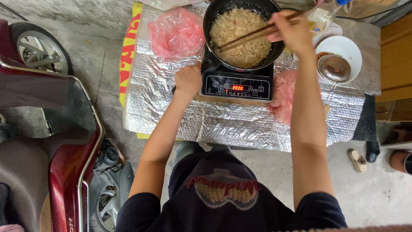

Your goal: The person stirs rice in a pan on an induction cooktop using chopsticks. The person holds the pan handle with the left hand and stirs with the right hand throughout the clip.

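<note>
Stirring crinkly noodles (pixel 240 36), wooden chopsticks (pixel 253 34)

One black pan (pixel 274 47) of noodles, one induction cooker (pixel 237 83), one pair of chopsticks (pixel 253 33), two pink plastic bags (pixel 176 32), one white bowl (pixel 349 49), one wire strainer (pixel 334 68), one plastic bottle (pixel 322 15), one red scooter (pixel 64 159), one beige sandal (pixel 357 160).

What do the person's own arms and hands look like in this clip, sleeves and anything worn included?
Both arms are bare from the upper arm down. Short dark navy sleeves end above the elbows. The left hand and right hand wear no gloves, and no rings, watch or bracelet show. The dark top carries a red and yellow printed motif on the chest.
</note>
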